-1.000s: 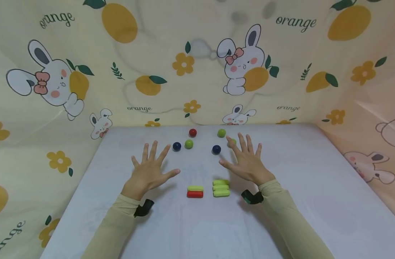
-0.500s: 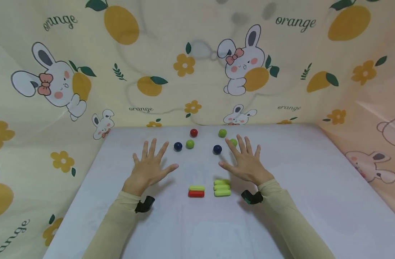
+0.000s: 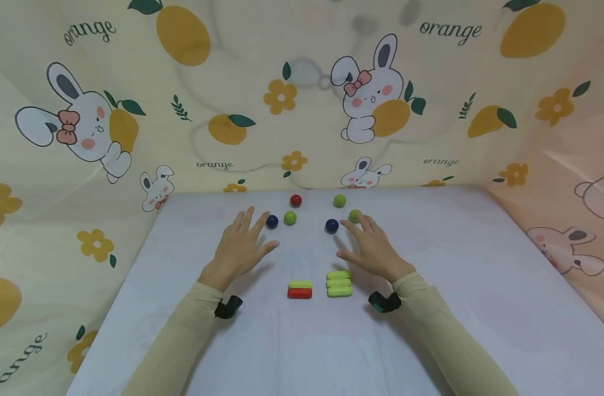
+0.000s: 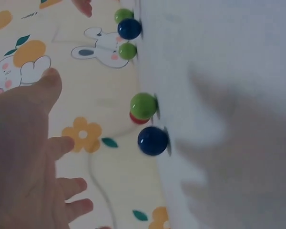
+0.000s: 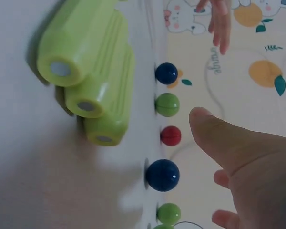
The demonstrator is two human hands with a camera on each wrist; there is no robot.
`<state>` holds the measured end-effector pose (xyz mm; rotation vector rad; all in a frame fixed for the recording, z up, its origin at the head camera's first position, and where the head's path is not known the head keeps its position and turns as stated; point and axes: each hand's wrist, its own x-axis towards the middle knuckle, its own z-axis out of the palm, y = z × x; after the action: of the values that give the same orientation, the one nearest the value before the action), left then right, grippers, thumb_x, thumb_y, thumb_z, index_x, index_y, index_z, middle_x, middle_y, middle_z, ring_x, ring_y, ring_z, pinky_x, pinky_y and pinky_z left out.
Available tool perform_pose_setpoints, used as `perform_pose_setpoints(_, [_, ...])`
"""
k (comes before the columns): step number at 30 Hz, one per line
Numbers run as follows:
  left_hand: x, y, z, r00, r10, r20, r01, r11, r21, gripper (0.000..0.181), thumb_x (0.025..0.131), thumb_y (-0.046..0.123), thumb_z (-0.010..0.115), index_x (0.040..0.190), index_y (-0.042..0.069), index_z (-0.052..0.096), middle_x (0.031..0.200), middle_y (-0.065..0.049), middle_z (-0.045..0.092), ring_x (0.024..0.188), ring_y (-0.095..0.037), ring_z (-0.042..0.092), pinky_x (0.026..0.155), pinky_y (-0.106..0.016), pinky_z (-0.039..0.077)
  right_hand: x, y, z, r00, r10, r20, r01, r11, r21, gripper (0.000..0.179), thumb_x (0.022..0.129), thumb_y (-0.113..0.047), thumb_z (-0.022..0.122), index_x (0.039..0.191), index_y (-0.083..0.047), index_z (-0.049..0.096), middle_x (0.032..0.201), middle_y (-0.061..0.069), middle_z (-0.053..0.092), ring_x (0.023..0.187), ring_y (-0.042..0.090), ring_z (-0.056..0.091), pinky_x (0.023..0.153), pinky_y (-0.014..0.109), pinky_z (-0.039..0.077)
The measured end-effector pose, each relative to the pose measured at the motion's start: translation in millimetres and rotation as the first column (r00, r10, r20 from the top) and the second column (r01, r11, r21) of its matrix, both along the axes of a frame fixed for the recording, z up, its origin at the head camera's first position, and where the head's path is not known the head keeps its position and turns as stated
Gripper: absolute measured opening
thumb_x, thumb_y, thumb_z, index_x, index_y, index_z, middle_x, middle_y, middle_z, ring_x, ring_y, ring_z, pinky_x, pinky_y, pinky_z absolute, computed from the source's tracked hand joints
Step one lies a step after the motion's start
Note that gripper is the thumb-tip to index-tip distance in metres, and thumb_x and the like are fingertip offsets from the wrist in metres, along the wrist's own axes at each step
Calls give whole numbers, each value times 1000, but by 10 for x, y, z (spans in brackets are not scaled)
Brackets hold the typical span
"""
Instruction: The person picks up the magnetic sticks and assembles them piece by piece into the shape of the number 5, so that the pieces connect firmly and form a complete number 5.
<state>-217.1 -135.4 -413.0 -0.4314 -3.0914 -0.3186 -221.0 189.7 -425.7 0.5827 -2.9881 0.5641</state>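
While one navy ball (image 3: 272,221) and another navy ball (image 3: 331,226) lie toward the back edge of the white table (image 3: 480,275), left hand (image 3: 240,247) and right hand (image 3: 373,247) hover near them, both relaxed and unclenched, lime rods (image 3: 339,284) nearer the front, broad tabletop flanking both sleeves (image 3: 175,341).

White tabletop (image 3: 302,352) | cream backdrop (image 3: 445,77): printed rabbits (image 3: 368,102), oranges (image 3: 183,36), flowers (image 3: 280,104) | faint shadows (image 3: 304,73) upper middle, shapes hard to tell
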Motion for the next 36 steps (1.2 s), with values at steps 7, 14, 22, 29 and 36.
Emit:
perform_pose_setpoints(7, [-54,204,-46,987,-137,87,113,965,237,74,100,48,57,160,17,28,167,-18,24,154,-41,25,118,-63,30,-14,81,-69,987,120,110,-103,984,-148,64,90,-32,77,146,-12,53,151,20,48,142,42,42,115,61,36])
perform_pose_setpoints(14, [-85,403,-52,925,-309,222,161,846,508,63,104,38,55,158,17,31,163,-12,35,148,-37,37,118,-57,35,21,113,-168,914,260,310,-161,937,-311,41,92,-19,74,131,-8,65,118,8,70,101,20,63,90,36,54])
perform_pose_setpoints(22, [-210,609,38,858,-420,295,168,772,613,55,106,36,51,156,18,35,157,-18,43,140,-39,48,112,-57,43,-25,115,-165,845,388,368,-259,899,-353,26,93,-17,73,117,-8,74,97,4,71,82,13,60,75,24,50])
perform_pose_setpoints(29, [-300,727,17,826,-403,395,78,775,627,54,106,37,50,155,19,36,156,-19,43,142,-40,46,104,-52,51,-61,108,-209,832,388,396,-261,905,-337,12,95,-14,70,104,-9,77,87,0,69,78,11,56,72,23,48])
perform_pose_setpoints(36, [-423,865,-66,824,-392,408,66,782,620,56,106,38,50,155,14,37,151,-18,48,137,-37,51,97,-44,56,-75,157,-210,875,329,356,-233,929,-286,13,95,-12,68,105,-9,77,96,1,73,83,10,59,77,25,50])
